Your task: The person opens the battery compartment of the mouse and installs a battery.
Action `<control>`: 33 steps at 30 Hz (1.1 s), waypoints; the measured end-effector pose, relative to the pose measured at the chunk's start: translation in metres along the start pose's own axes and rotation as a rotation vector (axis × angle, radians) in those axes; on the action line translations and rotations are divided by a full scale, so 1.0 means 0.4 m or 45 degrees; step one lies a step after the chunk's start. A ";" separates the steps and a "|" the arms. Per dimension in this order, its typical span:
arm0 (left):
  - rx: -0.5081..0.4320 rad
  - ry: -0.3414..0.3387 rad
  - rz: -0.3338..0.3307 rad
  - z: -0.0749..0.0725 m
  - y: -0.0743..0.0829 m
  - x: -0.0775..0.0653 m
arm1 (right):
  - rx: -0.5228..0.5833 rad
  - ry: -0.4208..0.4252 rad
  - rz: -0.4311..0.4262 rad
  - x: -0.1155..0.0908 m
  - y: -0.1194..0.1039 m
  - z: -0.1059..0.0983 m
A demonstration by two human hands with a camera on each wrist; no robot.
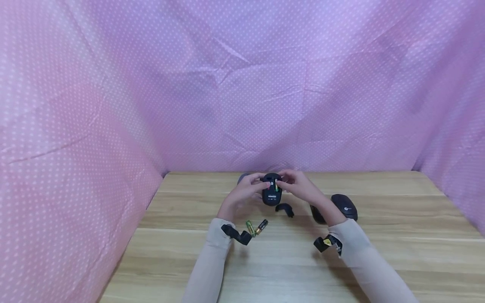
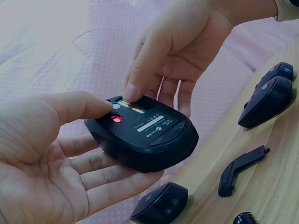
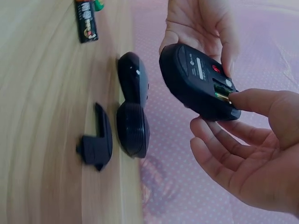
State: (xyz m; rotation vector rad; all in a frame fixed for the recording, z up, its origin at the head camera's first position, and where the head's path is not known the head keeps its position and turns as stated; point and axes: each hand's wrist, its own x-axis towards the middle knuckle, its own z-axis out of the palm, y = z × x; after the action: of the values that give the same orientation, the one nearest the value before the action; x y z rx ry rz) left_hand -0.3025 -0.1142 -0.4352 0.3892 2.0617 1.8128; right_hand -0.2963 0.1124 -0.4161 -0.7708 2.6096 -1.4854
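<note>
A black computer mouse point(image 1: 272, 199) is held underside up above the table, its battery compartment uncovered. My left hand point(image 1: 246, 190) grips its side, thumb on the underside near the red sensor window and fingers beneath. A green-and-gold battery point(image 2: 134, 107) lies in the compartment. The thumb of my right hand point(image 3: 261, 144) presses on this battery's end, while the other fingers reach behind the mouse's edge. On the table below lies a curved black battery cover point(image 2: 238, 170). Closer to me are two loose batteries, a green one point(image 1: 250, 228) and a black-and-gold one point(image 1: 262, 226).
Beside my right forearm, a dark mouse point(image 1: 345, 206) rests on the wooden table point(image 1: 174, 252), with another dark mouse point(image 1: 317, 215) partly hidden by the arm. A further dark rounded object point(image 2: 161, 203) sits behind my left hand. Pink dotted cloth point(image 1: 242, 105) hangs around the table.
</note>
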 end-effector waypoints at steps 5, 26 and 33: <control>-0.023 0.025 0.002 0.000 0.003 -0.003 | -0.007 -0.066 -0.028 -0.007 0.008 -0.007; -0.027 0.088 -0.004 -0.019 0.012 -0.017 | -0.306 -0.274 0.126 -0.065 0.064 0.000; -0.022 0.091 0.001 -0.020 0.013 -0.021 | -0.343 -0.282 0.197 -0.071 0.082 0.018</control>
State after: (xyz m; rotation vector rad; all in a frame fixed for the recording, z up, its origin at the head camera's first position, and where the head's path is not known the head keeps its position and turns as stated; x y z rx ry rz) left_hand -0.2987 -0.1241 -0.4282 0.3247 2.0919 1.8689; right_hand -0.2828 0.1329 -0.4525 -0.6875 2.6569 -0.9623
